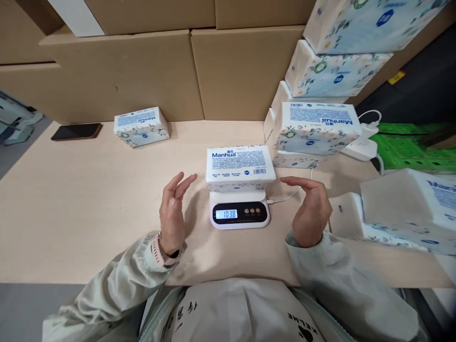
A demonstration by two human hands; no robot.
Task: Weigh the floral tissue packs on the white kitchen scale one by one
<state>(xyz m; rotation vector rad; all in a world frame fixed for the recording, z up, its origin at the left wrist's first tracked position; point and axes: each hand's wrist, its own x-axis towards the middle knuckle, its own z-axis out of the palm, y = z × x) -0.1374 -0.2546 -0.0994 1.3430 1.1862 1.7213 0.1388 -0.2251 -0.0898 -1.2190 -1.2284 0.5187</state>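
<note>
A white and blue tissue pack (241,166) marked "Manhua" rests on a small white digital scale (240,216), whose lit display reads 103.8. My left hand (173,213) hovers to the left of the pack, fingers apart, touching nothing. On the other side, my right hand (311,209) is held just off the pack's right edge with its fingers stretched out and nothing in them. A watch with a pale strap (158,251) is on my left wrist. The scale's plate is mostly hidden under the pack.
Cardboard boxes (249,76) wall off the back. Stacked tissue packs (317,128) stand at the back right; more packs (402,204) lie at the right. One pack (141,126) and a phone (76,131) lie back left. A white cable (285,199) runs from the scale. A green crate (413,147) stands right.
</note>
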